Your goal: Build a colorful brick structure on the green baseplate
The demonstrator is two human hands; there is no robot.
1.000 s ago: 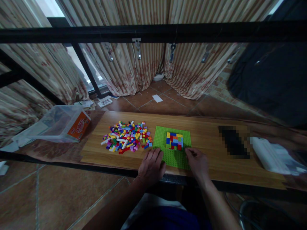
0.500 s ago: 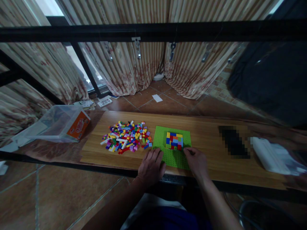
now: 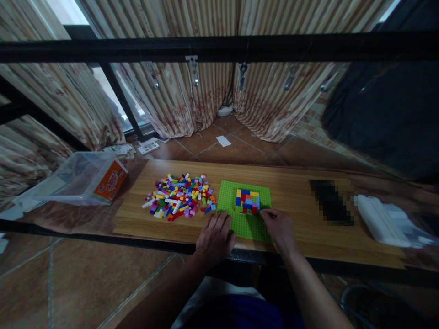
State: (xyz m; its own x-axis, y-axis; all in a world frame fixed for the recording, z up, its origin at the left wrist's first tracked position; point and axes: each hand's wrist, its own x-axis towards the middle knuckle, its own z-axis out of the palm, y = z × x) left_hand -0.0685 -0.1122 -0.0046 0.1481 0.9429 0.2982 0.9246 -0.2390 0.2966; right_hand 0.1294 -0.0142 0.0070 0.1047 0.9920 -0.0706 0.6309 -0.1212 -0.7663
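Note:
A green baseplate (image 3: 229, 197) lies on the wooden board (image 3: 295, 201), and a small block of coloured bricks (image 3: 247, 200) is built in its middle. My left hand (image 3: 215, 236) rests flat on the plate's near left corner, fingers stretched out. My right hand (image 3: 279, 227) sits at the plate's near right side. Its fingers are pinched together at the lower right corner of the brick block. What they pinch is too small to make out. A heap of loose coloured bricks (image 3: 180, 200) lies left of the plate.
A clear plastic tub (image 3: 80, 178) with an orange label stands at the far left. A blurred dark object (image 3: 331, 201) and a white packet (image 3: 384, 218) lie to the right. A black bar (image 3: 219, 45) crosses overhead. Curtains hang behind, above the tiled floor.
My right hand has crept a little forward and left, toward the brick block's lower right corner. My left hand stays on the plate. The view has shifted slightly.

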